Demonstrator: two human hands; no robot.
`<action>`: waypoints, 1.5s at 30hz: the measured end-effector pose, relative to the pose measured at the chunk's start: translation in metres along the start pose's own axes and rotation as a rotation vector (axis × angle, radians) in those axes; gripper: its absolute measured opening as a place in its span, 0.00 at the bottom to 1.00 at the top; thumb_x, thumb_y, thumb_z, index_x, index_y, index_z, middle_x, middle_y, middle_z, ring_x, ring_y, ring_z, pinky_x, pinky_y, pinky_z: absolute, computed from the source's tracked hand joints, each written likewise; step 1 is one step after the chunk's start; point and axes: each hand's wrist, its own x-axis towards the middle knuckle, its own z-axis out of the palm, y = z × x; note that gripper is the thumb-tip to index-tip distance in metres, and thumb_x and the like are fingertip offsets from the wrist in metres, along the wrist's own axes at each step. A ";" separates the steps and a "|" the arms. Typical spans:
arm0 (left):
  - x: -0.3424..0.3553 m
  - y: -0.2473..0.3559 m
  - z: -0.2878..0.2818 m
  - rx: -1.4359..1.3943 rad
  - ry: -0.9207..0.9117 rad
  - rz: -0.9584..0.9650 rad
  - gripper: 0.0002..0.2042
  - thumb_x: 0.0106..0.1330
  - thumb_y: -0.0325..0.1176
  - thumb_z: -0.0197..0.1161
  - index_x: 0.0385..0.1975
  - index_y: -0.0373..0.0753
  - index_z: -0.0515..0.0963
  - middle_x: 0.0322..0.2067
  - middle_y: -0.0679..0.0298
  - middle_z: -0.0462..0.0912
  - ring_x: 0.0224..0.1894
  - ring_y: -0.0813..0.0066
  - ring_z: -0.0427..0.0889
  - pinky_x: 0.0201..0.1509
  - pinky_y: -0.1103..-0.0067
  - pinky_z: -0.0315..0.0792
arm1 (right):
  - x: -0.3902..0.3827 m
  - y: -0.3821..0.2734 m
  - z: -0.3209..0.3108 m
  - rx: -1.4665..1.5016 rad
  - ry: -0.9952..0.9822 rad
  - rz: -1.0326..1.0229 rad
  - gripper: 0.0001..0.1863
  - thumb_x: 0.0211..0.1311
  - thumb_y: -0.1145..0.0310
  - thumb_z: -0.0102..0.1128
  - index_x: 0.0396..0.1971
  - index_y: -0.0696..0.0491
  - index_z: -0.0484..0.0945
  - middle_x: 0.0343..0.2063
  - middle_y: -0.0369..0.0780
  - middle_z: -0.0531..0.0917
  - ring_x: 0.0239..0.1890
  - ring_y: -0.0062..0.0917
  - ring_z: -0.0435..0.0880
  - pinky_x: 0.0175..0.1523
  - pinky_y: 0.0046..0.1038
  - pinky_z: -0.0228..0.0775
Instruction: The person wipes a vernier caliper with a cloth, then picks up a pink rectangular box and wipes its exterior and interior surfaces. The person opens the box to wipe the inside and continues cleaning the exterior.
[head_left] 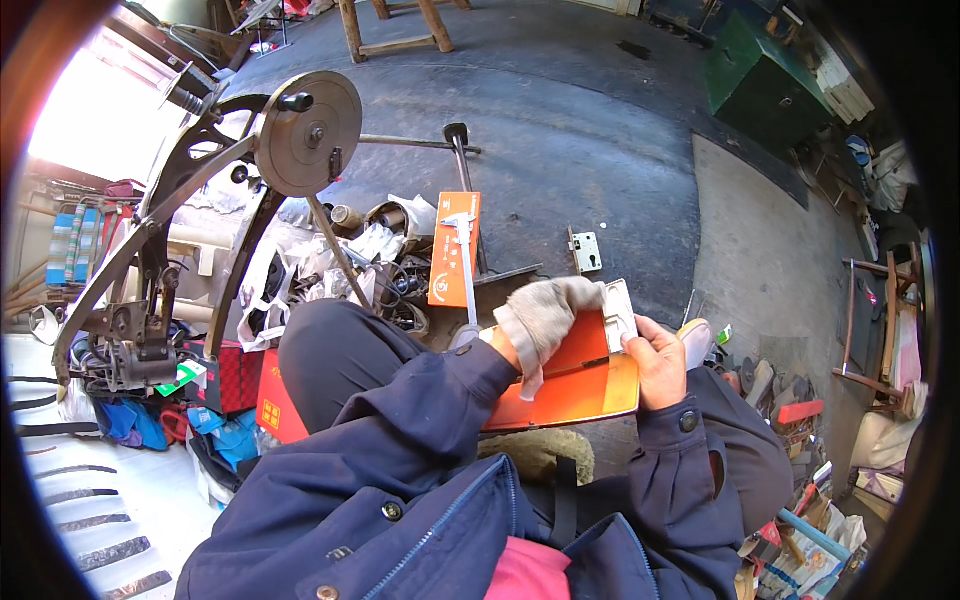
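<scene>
My right hand (660, 362) is closed, thumb and fingers pinching the lower end of a pale flat metal piece (619, 308). A loose beige cloth glove covers my left hand (545, 318); its fingers bend over at the upper edge of that piece, and the fingertips are hidden. Under both hands an orange tray-like board (560, 397) rests across my lap, with a small dark strip at its middle. Beyond my left knee a silver caliper (462, 240) lies on an orange case (440, 275). A mortise lock (586, 251) lies on the dark floor past my hands.
A cast-iron hand-cranked machine with a round wheel (310, 133) stands at the left. Bags and scrap (375, 245) are heaped beside it. A green chest (765, 85) stands far right, a wooden stool (400, 45) at the back. Clutter (800, 440) lines my right side.
</scene>
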 end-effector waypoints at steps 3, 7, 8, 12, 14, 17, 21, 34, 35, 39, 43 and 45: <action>-0.001 0.007 -0.005 -0.353 0.058 -0.078 0.10 0.71 0.33 0.59 0.41 0.36 0.84 0.40 0.60 0.87 0.43 0.72 0.84 0.51 0.77 0.75 | 0.001 -0.002 -0.003 0.037 -0.022 0.028 0.17 0.65 0.82 0.48 0.52 0.67 0.78 0.42 0.41 0.85 0.40 0.20 0.85 0.47 0.22 0.77; -0.009 0.036 0.000 0.849 0.130 0.184 0.11 0.61 0.34 0.62 0.40 0.38 0.83 0.34 0.59 0.85 0.41 0.63 0.84 0.47 0.72 0.75 | 0.002 -0.003 -0.001 0.068 -0.039 0.039 0.17 0.65 0.81 0.48 0.53 0.67 0.77 0.42 0.40 0.85 0.40 0.19 0.84 0.47 0.22 0.76; -0.011 0.043 0.002 1.218 0.150 0.276 0.12 0.58 0.35 0.65 0.40 0.37 0.82 0.33 0.61 0.84 0.41 0.61 0.84 0.48 0.70 0.75 | 0.002 -0.002 0.000 0.037 -0.049 0.039 0.17 0.66 0.81 0.49 0.53 0.66 0.78 0.42 0.40 0.85 0.40 0.19 0.84 0.47 0.22 0.76; -0.008 0.057 0.011 1.271 0.045 0.466 0.03 0.49 0.30 0.64 0.25 0.44 0.79 0.27 0.61 0.81 0.33 0.58 0.81 0.38 0.69 0.74 | 0.001 0.000 0.000 -0.015 -0.082 0.041 0.17 0.66 0.80 0.50 0.53 0.66 0.78 0.42 0.39 0.85 0.38 0.17 0.83 0.46 0.21 0.76; -0.005 0.055 0.012 1.224 -0.046 0.466 0.04 0.48 0.28 0.64 0.25 0.43 0.79 0.27 0.61 0.81 0.33 0.58 0.81 0.38 0.69 0.74 | 0.001 0.001 -0.002 -0.007 -0.101 0.042 0.18 0.67 0.79 0.50 0.54 0.65 0.77 0.43 0.39 0.85 0.41 0.18 0.83 0.48 0.21 0.75; -0.007 0.049 0.010 0.931 -0.032 0.654 0.07 0.45 0.24 0.63 0.25 0.43 0.80 0.29 0.61 0.81 0.34 0.58 0.82 0.39 0.68 0.76 | 0.000 -0.001 -0.008 0.082 -0.076 0.053 0.19 0.68 0.79 0.50 0.57 0.65 0.76 0.46 0.39 0.84 0.44 0.19 0.83 0.52 0.22 0.74; -0.016 0.045 0.008 0.743 -0.040 0.778 0.09 0.44 0.21 0.62 0.25 0.43 0.79 0.30 0.62 0.81 0.36 0.57 0.81 0.38 0.67 0.76 | -0.002 -0.009 -0.015 0.083 -0.079 0.020 0.18 0.74 0.71 0.50 0.58 0.64 0.74 0.49 0.42 0.84 0.49 0.23 0.83 0.56 0.25 0.74; -0.019 0.067 0.019 1.228 -0.018 0.891 0.06 0.43 0.31 0.64 0.23 0.47 0.81 0.25 0.60 0.79 0.33 0.57 0.81 0.34 0.65 0.75 | -0.001 0.003 -0.018 0.046 -0.066 -0.002 0.17 0.76 0.71 0.48 0.56 0.66 0.76 0.48 0.41 0.84 0.48 0.21 0.82 0.56 0.23 0.72; -0.017 0.067 0.021 1.277 -0.027 0.866 0.06 0.44 0.31 0.64 0.24 0.47 0.81 0.25 0.61 0.79 0.33 0.57 0.81 0.34 0.64 0.74 | -0.001 0.002 -0.019 0.075 -0.065 0.007 0.17 0.76 0.71 0.48 0.55 0.66 0.76 0.48 0.41 0.84 0.47 0.21 0.82 0.56 0.23 0.72; -0.019 0.067 0.025 1.368 -0.013 0.805 0.08 0.44 0.32 0.63 0.27 0.48 0.82 0.25 0.61 0.79 0.33 0.56 0.82 0.34 0.61 0.74 | 0.001 -0.001 -0.021 -0.006 -0.084 0.005 0.16 0.76 0.70 0.48 0.54 0.65 0.77 0.46 0.40 0.84 0.46 0.19 0.82 0.54 0.22 0.72; -0.024 0.065 0.027 1.414 -0.038 0.672 0.09 0.45 0.33 0.63 0.28 0.49 0.81 0.28 0.62 0.80 0.36 0.56 0.82 0.38 0.60 0.74 | 0.004 0.000 -0.022 -0.064 -0.098 -0.001 0.17 0.76 0.69 0.48 0.54 0.64 0.78 0.45 0.39 0.85 0.45 0.19 0.82 0.52 0.21 0.73; -0.021 0.058 0.027 1.299 -0.066 0.819 0.10 0.44 0.33 0.63 0.29 0.48 0.81 0.29 0.61 0.80 0.37 0.56 0.82 0.39 0.60 0.74 | 0.004 0.001 -0.024 -0.086 -0.081 0.050 0.17 0.76 0.68 0.50 0.54 0.63 0.77 0.45 0.39 0.85 0.45 0.20 0.83 0.53 0.23 0.74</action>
